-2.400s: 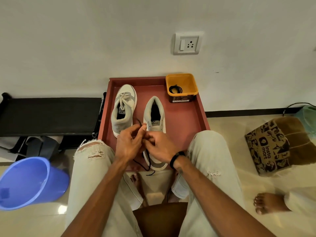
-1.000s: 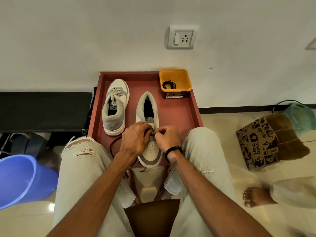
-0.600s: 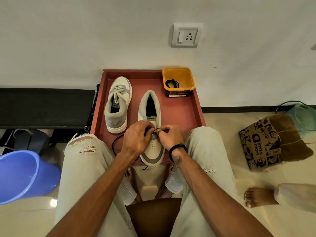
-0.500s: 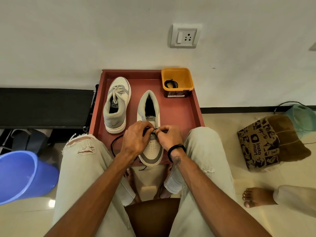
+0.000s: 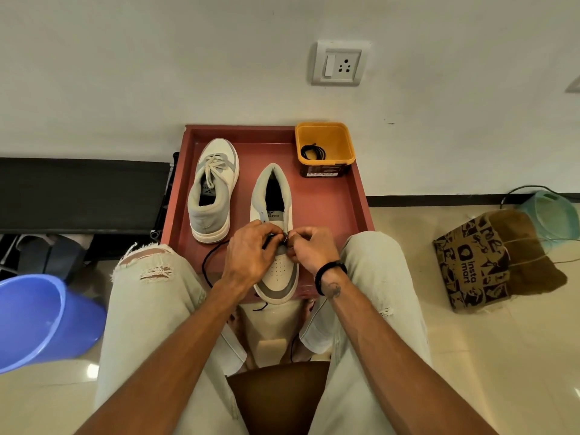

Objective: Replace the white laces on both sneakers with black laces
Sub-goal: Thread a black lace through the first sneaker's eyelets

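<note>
Two white and grey sneakers stand on a red tray (image 5: 326,202). The left sneaker (image 5: 213,189) keeps its white lace, tied in a bow. The right sneaker (image 5: 274,233) points its toe toward me and has no white lace. A black lace (image 5: 208,262) runs from its eyelets and loops off to the left over the tray's edge. My left hand (image 5: 249,257) and my right hand (image 5: 309,249) meet over the sneaker's eyelets, both pinching the black lace. The eyelets under my fingers are hidden.
An orange tub (image 5: 324,149) at the tray's back right holds a coiled black lace (image 5: 312,151). A blue bucket (image 5: 40,321) lies at the left, a printed paper bag (image 5: 480,262) at the right. A black bench (image 5: 81,193) runs along the wall at the left.
My hands moved up the right sneaker from its toe end to the eyelets and stayed there, working the black lace. The loose lace now loops out to the left.
</note>
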